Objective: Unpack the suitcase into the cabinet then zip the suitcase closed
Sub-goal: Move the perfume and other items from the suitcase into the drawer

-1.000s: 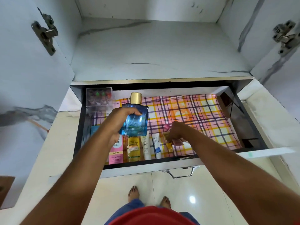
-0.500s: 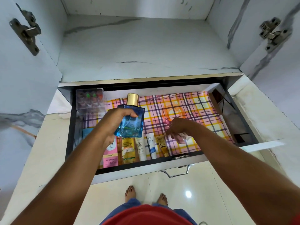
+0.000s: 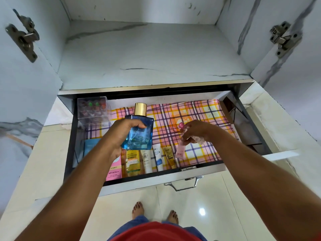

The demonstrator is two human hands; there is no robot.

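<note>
Glass fills both my hands: left hand [image 3: 119, 136] grips square blue perfume bottle [image 3: 139, 133], right hand [image 3: 195, 131] pinches small clear pink-capped bottle [image 3: 194, 139] over drawer [image 3: 199, 173].

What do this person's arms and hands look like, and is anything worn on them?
Both forearms are bare from the bottom edge of the picture up to the wrists, with no sleeves in view. The left hand and right hand wear no gloves, and no watch, bracelet or ring shows. One fingernail on the left hand looks dark. Lower down, a red top shows.

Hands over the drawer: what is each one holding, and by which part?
Left hand grips the blue bottle round its square body. Right hand pinches a small pink-capped bottle near its neck.
</note>
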